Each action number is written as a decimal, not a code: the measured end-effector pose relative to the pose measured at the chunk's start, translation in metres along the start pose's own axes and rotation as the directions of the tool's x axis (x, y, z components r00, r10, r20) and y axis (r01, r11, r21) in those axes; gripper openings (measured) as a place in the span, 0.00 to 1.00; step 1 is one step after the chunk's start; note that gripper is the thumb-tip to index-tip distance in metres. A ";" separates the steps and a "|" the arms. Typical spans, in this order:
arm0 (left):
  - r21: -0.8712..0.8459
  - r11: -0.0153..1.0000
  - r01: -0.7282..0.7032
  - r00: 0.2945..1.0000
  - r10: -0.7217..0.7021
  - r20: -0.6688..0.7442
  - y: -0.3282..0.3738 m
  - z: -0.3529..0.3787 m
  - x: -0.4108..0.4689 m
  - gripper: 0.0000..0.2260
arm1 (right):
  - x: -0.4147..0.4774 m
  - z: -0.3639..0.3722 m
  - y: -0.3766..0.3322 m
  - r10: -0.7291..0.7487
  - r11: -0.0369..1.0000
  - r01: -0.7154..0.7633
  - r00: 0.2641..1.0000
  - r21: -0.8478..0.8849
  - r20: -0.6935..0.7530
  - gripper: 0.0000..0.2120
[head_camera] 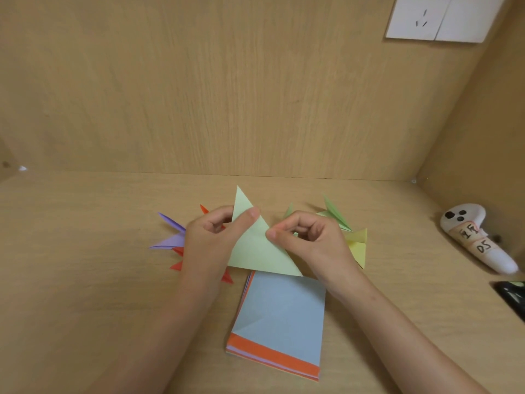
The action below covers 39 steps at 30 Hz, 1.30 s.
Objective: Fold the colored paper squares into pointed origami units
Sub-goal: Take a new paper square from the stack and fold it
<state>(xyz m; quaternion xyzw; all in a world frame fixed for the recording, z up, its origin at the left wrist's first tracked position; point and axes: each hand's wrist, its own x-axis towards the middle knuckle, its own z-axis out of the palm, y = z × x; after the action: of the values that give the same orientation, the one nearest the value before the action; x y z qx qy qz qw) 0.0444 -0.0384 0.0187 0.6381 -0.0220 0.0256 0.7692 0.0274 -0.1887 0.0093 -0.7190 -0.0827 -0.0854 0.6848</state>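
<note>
purple unit [172,240] flat on bench [85,280] | left hand [208,237] fingers curled, grip pinching green folded triangle [261,257] near its upper point | right hand [312,243] grip pinching triangle's right edge | triangle's lower edge over blue-topped paper stack [284,314] | yellow unit [359,248] behind right hand

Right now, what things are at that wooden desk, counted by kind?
Light green paper triangle, pinched by left hand and right hand: 1
Stack of paper squares, blue on top: 1
Groups of folded pointed paper units: 2, purple-red group and green-yellow group
White handheld controller: 1
Black object at the right edge: 1
Total: 6
</note>
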 end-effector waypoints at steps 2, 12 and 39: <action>-0.005 1.000 -0.007 1.000 0.007 -0.005 0.000 0.001 0.000 0.04 | 0.000 0.000 0.000 -0.002 1.000 0.002 1.000 -0.001 -0.002 0.06; 0.004 1.000 -0.013 1.000 0.013 -0.016 0.000 0.000 -0.001 0.04 | 0.000 0.000 -0.001 0.003 1.000 -0.003 1.000 0.014 0.007 0.06; -0.088 0.996 -0.031 0.988 0.017 -0.156 0.001 -0.012 0.010 0.05 | -0.003 0.000 -0.003 0.025 0.997 -0.023 0.999 -0.068 0.025 0.05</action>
<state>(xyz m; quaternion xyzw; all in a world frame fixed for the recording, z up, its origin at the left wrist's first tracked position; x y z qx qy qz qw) 0.0544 -0.0262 0.0181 0.5985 0.0290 0.0834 0.7963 0.0238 -0.1888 0.0114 -0.7436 -0.0802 -0.0706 0.6600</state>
